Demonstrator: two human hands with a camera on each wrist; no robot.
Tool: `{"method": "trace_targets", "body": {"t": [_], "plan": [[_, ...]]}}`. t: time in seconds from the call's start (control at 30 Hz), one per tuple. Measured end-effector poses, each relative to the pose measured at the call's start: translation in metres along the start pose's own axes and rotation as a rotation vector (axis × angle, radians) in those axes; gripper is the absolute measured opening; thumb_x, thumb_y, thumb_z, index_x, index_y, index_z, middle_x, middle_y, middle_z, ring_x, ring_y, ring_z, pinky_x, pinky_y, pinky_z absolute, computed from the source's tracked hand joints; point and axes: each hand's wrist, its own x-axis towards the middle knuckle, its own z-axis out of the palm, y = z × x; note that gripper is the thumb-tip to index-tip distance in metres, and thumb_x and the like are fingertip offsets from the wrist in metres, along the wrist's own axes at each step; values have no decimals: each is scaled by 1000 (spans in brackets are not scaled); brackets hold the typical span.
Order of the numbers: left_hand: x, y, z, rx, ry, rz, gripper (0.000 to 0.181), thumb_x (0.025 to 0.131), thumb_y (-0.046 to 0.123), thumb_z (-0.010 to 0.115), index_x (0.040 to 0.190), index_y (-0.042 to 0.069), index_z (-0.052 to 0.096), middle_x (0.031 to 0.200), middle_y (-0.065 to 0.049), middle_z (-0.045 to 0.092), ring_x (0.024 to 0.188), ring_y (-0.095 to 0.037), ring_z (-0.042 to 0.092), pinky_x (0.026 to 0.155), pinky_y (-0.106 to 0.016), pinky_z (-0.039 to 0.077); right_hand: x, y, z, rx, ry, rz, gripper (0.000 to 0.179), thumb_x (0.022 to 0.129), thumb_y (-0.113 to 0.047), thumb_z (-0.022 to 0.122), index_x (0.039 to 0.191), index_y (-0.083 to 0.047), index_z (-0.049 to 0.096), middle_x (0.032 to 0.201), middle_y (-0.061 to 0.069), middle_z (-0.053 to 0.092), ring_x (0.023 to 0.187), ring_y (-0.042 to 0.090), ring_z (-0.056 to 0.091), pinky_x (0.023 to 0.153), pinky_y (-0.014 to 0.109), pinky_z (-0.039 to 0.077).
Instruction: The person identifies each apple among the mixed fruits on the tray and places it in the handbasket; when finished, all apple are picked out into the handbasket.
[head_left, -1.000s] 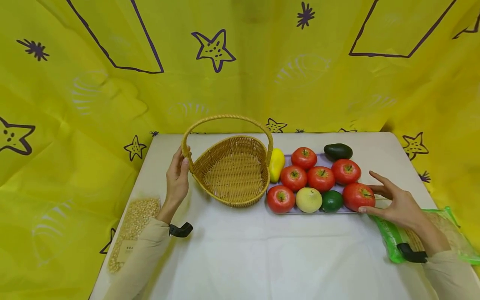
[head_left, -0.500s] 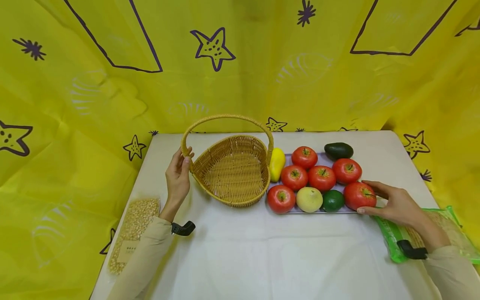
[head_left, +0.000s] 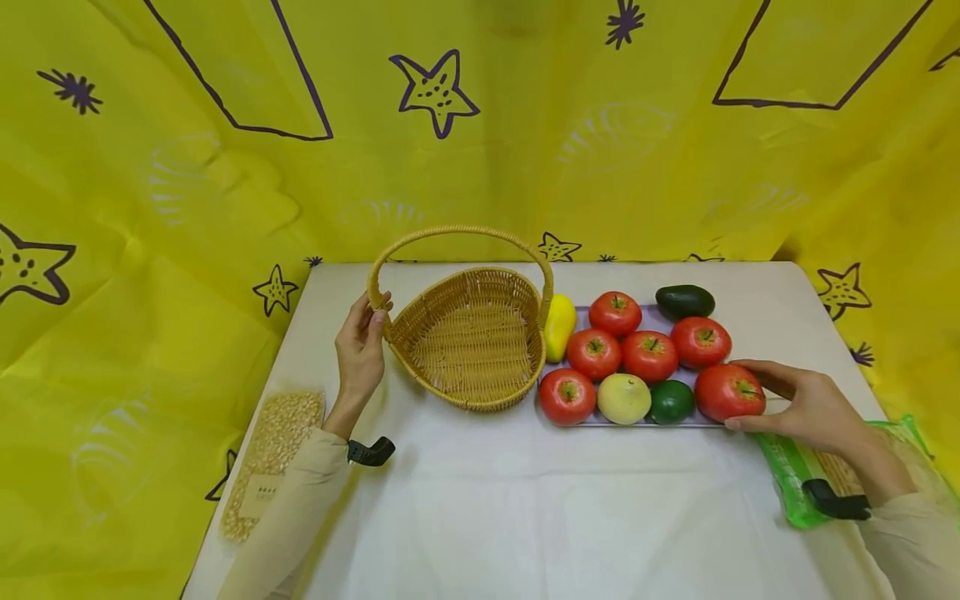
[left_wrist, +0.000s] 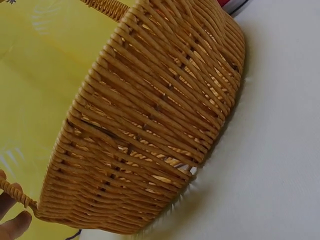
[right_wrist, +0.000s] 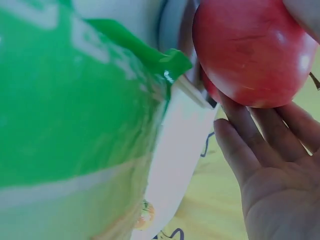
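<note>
With thumb and fingers, my left hand holds the base of the handle of a wicker basket. No items lie inside the basket. In the left wrist view the basket's woven side fills the middle, and fingertips meet the handle at the lower left. My right hand grips a red apple at the front right corner of a purple tray. The right wrist view shows fingers along one side of this apple and the thumb at its upper right.
Several more red apples, a yellow mango, a pale yellow round fruit, a green lime-like fruit and an avocado crowd the tray. Bagged kernels lie left; a green-edged packet lies under the right forearm.
My right hand's fingers have come in from beside the apple and closed round it. The left hand stays at the basket handle; the whole view has shifted slightly.
</note>
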Motion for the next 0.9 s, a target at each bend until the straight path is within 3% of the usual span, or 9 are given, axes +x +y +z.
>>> {"method": "trace_targets", "body": {"t": [0.07,0.13,0.4,0.53,0.63,0.77,0.9], "plan": [[1,1,1,0,6,5,41,111,3,52,151,-3,54,142,-30,64,129,-48,62,106,-19,54,-1,-1,-2,43,9,-3,84,68,-18,103,140,2,64,125,-35,58,106,-33,42,85,-6,41],[2,2,2,2,20,16,41,111,2,52,152,-2,54,142,-29,63,129,-48,62,105,-18,54,-2,-3,-3,93,11,-12,82,70,-12,101,141,4,62,123,-42,53,108,-30,45,87,-5,42],[5,5,7,18,115,52,37,108,-2,56,144,-5,61,136,-27,69,120,-47,68,101,-19,57,2,-24,-4,274,54,-76,82,70,14,92,145,10,58,134,-31,61,116,-17,57,89,1,50],[5,4,6,29,134,51,35,107,0,59,141,-3,66,133,-24,71,115,-34,74,98,-18,58,9,-40,-3,331,101,-124,83,66,23,88,143,11,59,136,-25,65,119,-10,61,91,4,52],[6,3,5,25,138,53,35,106,0,61,140,-1,67,131,-23,73,113,-33,75,96,-18,59,16,-50,-3,358,110,-160,83,66,26,86,143,11,58,136,-22,66,121,-8,62,94,5,51],[6,2,4,5,137,55,34,106,2,62,140,-1,68,129,-24,74,111,-38,75,94,-19,60,28,-63,1,432,83,-181,82,67,28,83,144,12,58,136,-18,67,122,-6,64,95,7,52],[5,1,3,-6,138,45,35,106,4,63,141,1,68,129,-23,74,111,-27,77,95,-19,60,41,-76,9,492,36,-249,84,65,29,84,143,13,58,138,-15,69,120,-3,68,95,10,54]]}}
